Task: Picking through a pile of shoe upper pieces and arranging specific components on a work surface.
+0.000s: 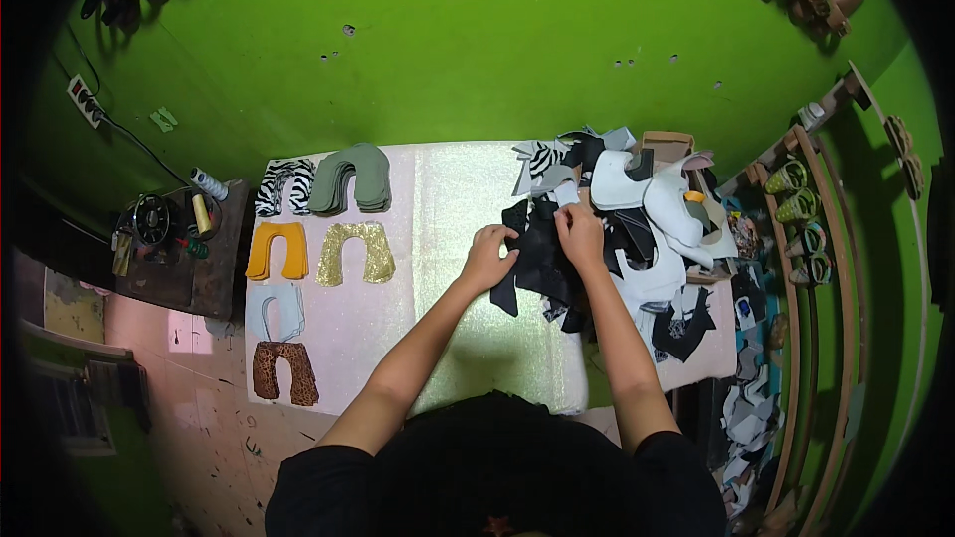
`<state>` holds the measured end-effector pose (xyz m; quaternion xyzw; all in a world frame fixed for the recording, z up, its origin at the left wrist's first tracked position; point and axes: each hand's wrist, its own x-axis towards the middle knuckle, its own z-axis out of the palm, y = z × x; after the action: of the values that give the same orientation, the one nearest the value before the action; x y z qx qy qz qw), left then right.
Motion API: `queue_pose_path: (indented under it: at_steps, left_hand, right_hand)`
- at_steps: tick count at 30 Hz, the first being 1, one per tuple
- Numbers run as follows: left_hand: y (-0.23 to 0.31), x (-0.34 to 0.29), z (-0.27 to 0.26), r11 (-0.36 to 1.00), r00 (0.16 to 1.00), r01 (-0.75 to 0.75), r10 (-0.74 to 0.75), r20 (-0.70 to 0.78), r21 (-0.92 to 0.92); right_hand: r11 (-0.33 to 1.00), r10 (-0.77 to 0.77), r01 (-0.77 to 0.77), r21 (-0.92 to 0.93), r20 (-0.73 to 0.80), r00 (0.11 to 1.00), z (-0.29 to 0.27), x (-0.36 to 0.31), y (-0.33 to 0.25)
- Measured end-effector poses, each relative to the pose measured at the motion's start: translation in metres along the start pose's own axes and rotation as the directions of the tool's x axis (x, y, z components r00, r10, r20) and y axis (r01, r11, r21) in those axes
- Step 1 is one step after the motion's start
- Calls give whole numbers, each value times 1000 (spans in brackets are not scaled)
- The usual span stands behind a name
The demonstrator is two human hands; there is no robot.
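Black cut pieces of sheet material, leather-like, lie under and between my hands at the left edge of a scrap heap. My left hand is curled on the left side of these pieces, thumb and fingers gripping a black edge. At their upper right, my right hand has its fingertips pinched together. A small pale scrap shows just beyond those fingertips. Whether they grip it or a black piece cannot be seen. White curved pieces and zebra-patterned scraps are heaped around and behind my right hand.
Sorted U-shaped stacks lie on the table's left: zebra, green, yellow-orange, gold glitter, pale grey and leopard-patterned. A sewing machine's dark table stands left. A wooden shoe rack stands right.
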<state>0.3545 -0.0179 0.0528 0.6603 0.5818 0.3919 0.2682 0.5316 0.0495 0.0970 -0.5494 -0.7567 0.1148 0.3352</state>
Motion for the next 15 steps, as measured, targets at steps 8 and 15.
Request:
queue_pose_path:
  at_steps: [8, 15]
  left_hand:
    - [-16, 27, 17, 1000, 1000, -15, 15, -10, 1]
    - [-30, 23, 17, 999, 1000, -11, 10, -25, -46]
  right_hand:
    - [964, -251, 262, -42, 175, 952, 44, 68, 31]
    - [970, -232, 240, -26, 170, 958, 36, 82, 25]
